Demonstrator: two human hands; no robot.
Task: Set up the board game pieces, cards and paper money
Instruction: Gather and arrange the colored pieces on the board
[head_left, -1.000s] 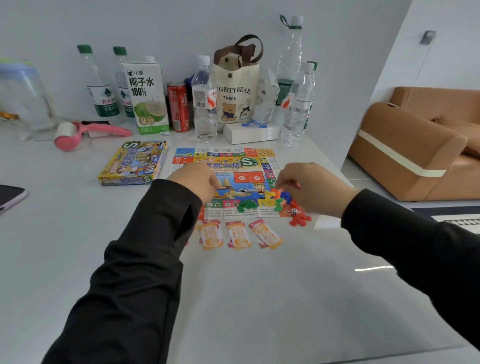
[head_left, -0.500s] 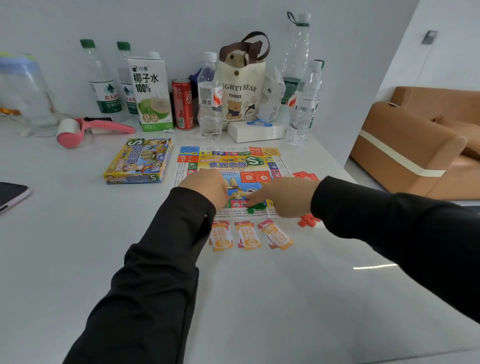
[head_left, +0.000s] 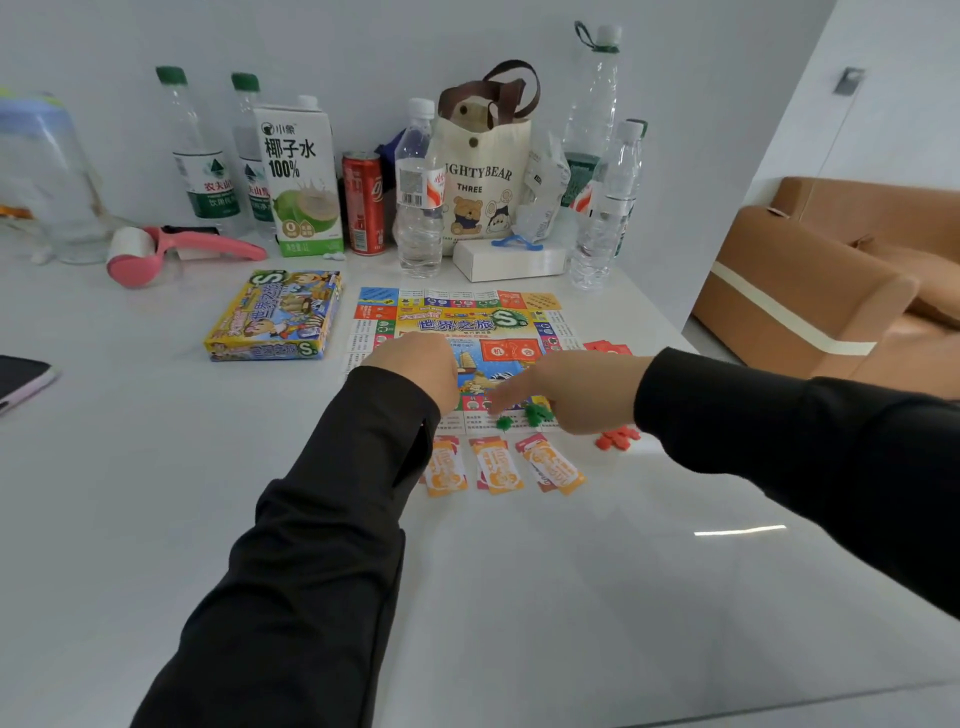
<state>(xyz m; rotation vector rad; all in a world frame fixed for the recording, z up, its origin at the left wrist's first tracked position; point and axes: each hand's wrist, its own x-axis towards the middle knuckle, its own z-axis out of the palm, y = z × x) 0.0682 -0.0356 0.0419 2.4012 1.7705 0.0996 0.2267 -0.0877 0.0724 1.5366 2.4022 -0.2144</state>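
The colourful game board (head_left: 467, 322) lies flat on the white table (head_left: 571, 597). My left hand (head_left: 415, 371) rests on the board's near left part with its back to the camera, so its fingers are hidden. My right hand (head_left: 566, 389) reaches left across the board's near edge. Its fingers are stretched out over small green pieces (head_left: 537, 413), and one more green piece (head_left: 503, 422) lies just beyond the fingertips. A small heap of red pieces (head_left: 618, 436) sits off the board by my right wrist. Three orange card stacks (head_left: 498, 465) lie in a row in front of the board.
The game box (head_left: 275, 314) lies left of the board and red cards (head_left: 608, 347) lie at its right edge. Bottles, a carton (head_left: 301, 176), a can, a tote bag (head_left: 483, 176) and a white box (head_left: 509, 262) line the wall. A phone (head_left: 21, 376) lies far left. The table edge runs close on the right.
My right hand has moved left from the heap of mixed pieces to the green pieces and spread its fingers over them. My left hand has stayed on the board.
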